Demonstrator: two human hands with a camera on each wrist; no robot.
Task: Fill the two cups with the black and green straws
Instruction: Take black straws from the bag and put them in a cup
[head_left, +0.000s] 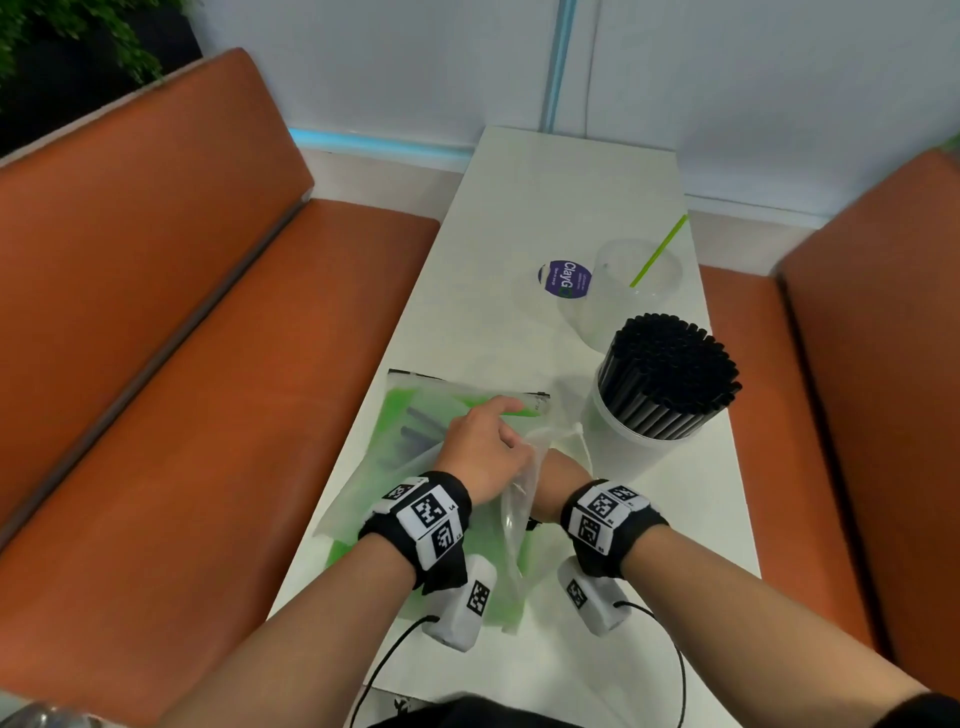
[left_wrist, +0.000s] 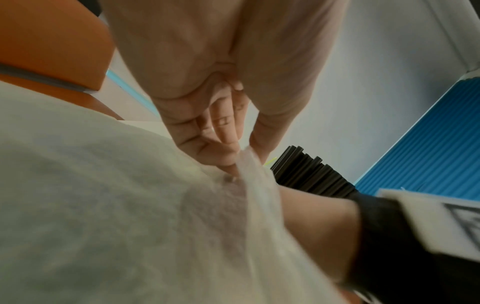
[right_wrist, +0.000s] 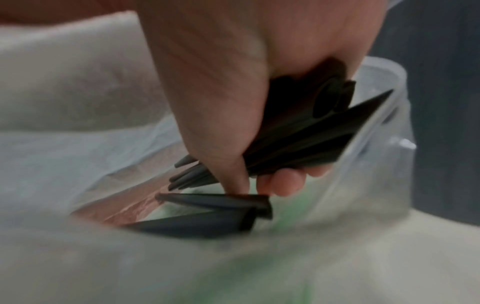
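A frosted plastic bag (head_left: 410, 415) of green and black straws lies on the white table (head_left: 519, 208). My left hand (head_left: 485, 447) pinches the bag's opened edge (left_wrist: 249, 162) and holds it up. My right hand (right_wrist: 259, 123) is inside the bag, gripping several black straws (right_wrist: 298, 144); two more black straws (right_wrist: 215, 214) lie loose below the fingers. In the head view the bag hides that hand past the wrist (head_left: 556, 478). A clear cup (head_left: 649, 415) packed with black straws (head_left: 670, 374) stands to the right. Behind it a second clear cup (head_left: 623, 296) holds one green straw (head_left: 657, 252).
A purple round sticker (head_left: 563, 279) sits on a clear lid beside the far cup. Orange bench seats (head_left: 208, 338) flank the narrow table on both sides, the right one (head_left: 872, 338) close to the cups. A white wall stands beyond the table's far end.
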